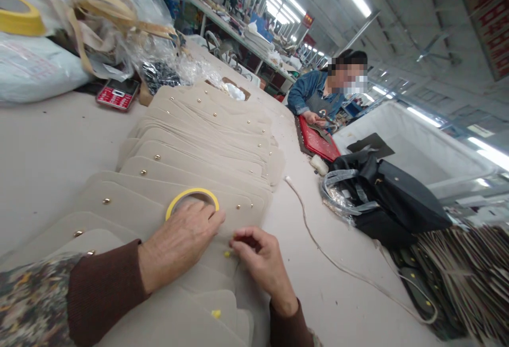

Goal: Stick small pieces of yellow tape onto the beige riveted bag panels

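Device (118, 95), red-faced, on tabletop (55, 140). Beige panels (199, 169), overlapping in a long row, with metal studs. Left hand (183, 238), laid over the near side of a yellow-edged tape roll (193, 191) on the panels; cannot tell whether its grip is closed. Yellow tabs (216, 313), on the nearer panels. Right hand (264, 259), grip pressed together at the fingertips, any held item too small to tell. Cord (314, 238), loosely curved. Black bag (409, 193), right.

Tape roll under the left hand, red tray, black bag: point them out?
Tape roll (193, 191): head view, top of its yellow rim.
Red tray (317, 142): head view, bare surface.
Black bag (405, 187): head view, side of its body.
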Action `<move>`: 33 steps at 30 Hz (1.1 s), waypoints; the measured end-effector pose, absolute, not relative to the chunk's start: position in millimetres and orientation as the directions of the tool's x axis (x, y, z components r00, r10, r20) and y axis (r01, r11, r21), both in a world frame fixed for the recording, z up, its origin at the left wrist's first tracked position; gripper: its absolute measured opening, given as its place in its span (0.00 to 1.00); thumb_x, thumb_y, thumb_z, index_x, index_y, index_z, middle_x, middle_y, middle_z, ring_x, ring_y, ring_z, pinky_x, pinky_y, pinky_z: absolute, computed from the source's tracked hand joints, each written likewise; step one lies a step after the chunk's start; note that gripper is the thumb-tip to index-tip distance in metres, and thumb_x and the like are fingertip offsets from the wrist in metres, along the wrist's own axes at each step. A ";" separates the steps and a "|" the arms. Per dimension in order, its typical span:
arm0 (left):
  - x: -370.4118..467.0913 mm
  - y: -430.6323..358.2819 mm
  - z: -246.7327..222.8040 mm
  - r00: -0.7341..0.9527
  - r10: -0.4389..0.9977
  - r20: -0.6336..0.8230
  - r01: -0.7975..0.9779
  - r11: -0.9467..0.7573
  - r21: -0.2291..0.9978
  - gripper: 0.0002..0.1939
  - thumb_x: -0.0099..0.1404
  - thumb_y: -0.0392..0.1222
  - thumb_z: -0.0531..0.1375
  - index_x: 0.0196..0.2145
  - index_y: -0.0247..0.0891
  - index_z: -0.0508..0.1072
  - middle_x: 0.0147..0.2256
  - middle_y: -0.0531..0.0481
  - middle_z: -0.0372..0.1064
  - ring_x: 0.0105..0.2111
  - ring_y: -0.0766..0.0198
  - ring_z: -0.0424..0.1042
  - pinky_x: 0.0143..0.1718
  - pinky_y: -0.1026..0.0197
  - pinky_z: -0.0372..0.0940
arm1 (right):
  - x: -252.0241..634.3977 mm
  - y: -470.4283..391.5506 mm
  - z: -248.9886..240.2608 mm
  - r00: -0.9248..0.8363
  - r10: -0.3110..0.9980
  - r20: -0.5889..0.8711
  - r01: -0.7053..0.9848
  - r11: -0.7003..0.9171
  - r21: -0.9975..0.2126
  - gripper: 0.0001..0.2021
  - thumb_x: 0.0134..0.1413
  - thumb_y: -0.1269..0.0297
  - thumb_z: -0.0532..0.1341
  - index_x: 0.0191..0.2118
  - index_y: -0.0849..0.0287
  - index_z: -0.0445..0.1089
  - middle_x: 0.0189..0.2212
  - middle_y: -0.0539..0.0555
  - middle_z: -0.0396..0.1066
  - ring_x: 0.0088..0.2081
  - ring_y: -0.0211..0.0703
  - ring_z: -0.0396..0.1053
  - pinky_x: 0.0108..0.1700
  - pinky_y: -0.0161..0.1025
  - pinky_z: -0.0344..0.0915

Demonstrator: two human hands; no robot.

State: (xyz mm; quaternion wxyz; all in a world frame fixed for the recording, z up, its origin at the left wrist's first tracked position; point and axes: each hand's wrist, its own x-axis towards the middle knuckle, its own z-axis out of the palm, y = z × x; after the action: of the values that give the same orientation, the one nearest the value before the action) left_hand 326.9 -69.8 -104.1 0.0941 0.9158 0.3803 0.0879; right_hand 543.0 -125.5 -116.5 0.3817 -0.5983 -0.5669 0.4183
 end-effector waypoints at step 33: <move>321.5 -85.8 -122.0 0.747 0.656 0.108 0.614 -0.743 0.268 0.17 0.63 0.20 0.56 0.39 0.41 0.73 0.36 0.46 0.73 0.37 0.48 0.71 0.39 0.49 0.61 | 532.0 -136.9 -130.1 0.208 0.978 -0.027 0.583 -0.146 -0.799 0.15 0.63 0.61 0.62 0.52 0.60 0.73 0.21 0.46 0.75 0.20 0.45 0.74 0.25 0.36 0.69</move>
State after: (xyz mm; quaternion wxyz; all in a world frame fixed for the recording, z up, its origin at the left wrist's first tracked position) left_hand 321.5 -85.8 -122.0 0.1082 0.9282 0.3421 0.0982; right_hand 532.0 -136.9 -130.1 0.3397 -0.6989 -0.5584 0.2904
